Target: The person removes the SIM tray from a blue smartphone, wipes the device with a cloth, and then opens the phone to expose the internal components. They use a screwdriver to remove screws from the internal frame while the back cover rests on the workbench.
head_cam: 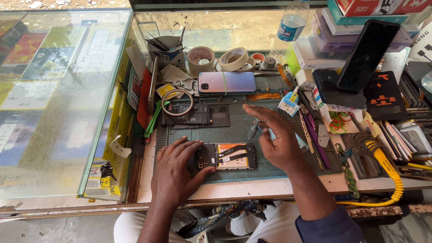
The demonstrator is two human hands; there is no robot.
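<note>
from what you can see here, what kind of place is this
Most likely a small phone repair stall. The left hand steadies an opened smartphone with exposed orange battery on a grey-green work mat, the right hand holds a slim screwdriver, and tape rolls sit behind.

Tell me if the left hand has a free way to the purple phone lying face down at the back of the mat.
Probably yes: the left hand rests on the opened phone; only flat parts lie between it and the purple phone.

Three tape rolls (pixel 201 58) sit at the back. Two hands (pixel 177 168) work over one opened phone (pixel 225 156). One plastic bottle (pixel 290 22) stands behind.
</note>
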